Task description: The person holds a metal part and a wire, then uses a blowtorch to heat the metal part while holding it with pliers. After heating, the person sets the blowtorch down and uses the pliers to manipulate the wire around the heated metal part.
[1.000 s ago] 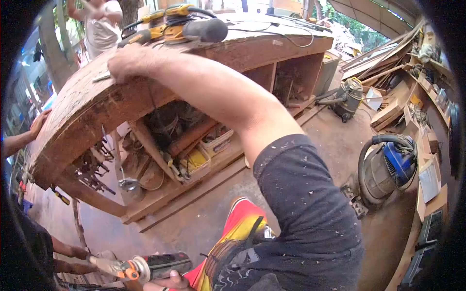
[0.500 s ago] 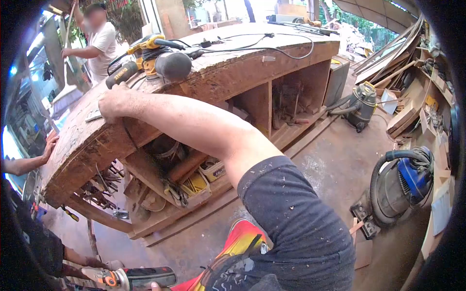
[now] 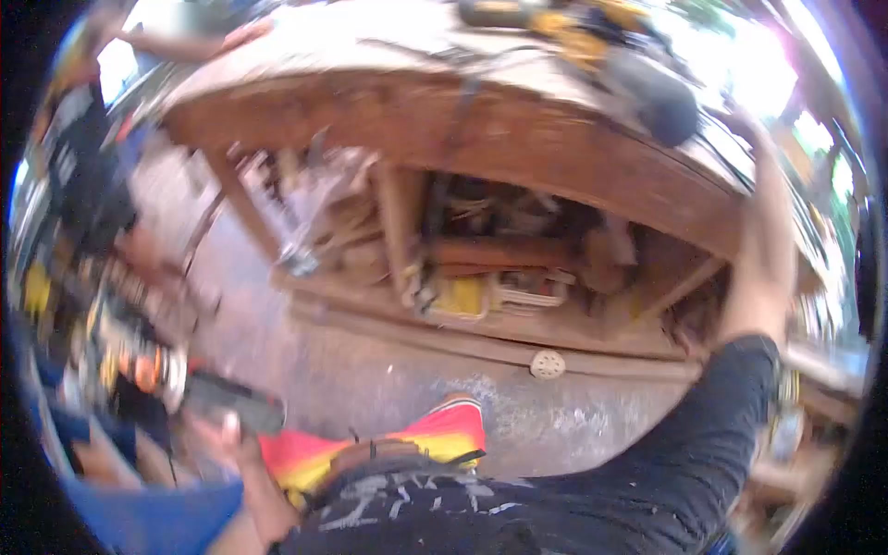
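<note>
Your right hand has swung to two o'clock; left hand, eight o'clock, beside black-and-orange cylindrical power tool; both grips unclear.

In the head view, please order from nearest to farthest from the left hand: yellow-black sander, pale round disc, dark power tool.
1. Dark power tool, right at the left hand.
2. Pale round disc, low, beside the bench's base.
3. Yellow-black sander, up on the bench top, toward the right.
</note>
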The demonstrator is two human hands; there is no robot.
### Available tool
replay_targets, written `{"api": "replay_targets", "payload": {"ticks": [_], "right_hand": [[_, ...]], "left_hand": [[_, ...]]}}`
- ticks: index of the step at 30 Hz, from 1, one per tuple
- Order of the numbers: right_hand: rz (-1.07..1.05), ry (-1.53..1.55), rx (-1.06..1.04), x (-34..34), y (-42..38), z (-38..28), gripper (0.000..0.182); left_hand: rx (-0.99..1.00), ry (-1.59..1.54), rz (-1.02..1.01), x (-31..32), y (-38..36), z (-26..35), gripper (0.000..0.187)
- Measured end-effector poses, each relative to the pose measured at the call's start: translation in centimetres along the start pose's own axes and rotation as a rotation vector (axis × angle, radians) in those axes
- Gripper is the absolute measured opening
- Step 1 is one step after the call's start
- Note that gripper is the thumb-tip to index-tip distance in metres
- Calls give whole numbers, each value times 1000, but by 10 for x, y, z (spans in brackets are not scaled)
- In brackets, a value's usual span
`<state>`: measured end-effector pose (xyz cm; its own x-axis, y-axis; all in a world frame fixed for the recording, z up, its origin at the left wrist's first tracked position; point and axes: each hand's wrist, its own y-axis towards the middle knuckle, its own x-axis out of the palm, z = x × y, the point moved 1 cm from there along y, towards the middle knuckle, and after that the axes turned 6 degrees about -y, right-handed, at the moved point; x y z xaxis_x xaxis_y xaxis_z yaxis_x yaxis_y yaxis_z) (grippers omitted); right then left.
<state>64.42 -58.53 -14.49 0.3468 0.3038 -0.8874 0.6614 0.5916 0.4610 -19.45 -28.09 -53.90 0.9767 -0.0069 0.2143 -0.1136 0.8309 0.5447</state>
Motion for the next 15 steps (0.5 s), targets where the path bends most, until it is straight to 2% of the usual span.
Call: {"api": "replay_targets", "payload": {"ticks": [2, 4, 7, 9, 10, 15], "right_hand": [[-109, 72, -16, 14, 7, 23, 42], [-179, 104, 12, 16, -3, 20, 45], [-240, 117, 45, 13, -11, 14, 48], [-264, 97, 47, 3, -17, 9, 50], [-273, 90, 52, 2, -17, 6, 51], [-300, 100, 16, -2, -16, -4, 57]], "left_hand": [[20, -47, 50, 14, 4, 13, 96], [28, -43, 89, 19, 9, 20, 96], [60, -17, 28, 22, 11, 31, 95], [13, -47, 29, 31, 13, 34, 95], [-86, -50, -8, 33, 11, 36, 99], [-37, -126, -71, 44, 23, 29, 92]]}}
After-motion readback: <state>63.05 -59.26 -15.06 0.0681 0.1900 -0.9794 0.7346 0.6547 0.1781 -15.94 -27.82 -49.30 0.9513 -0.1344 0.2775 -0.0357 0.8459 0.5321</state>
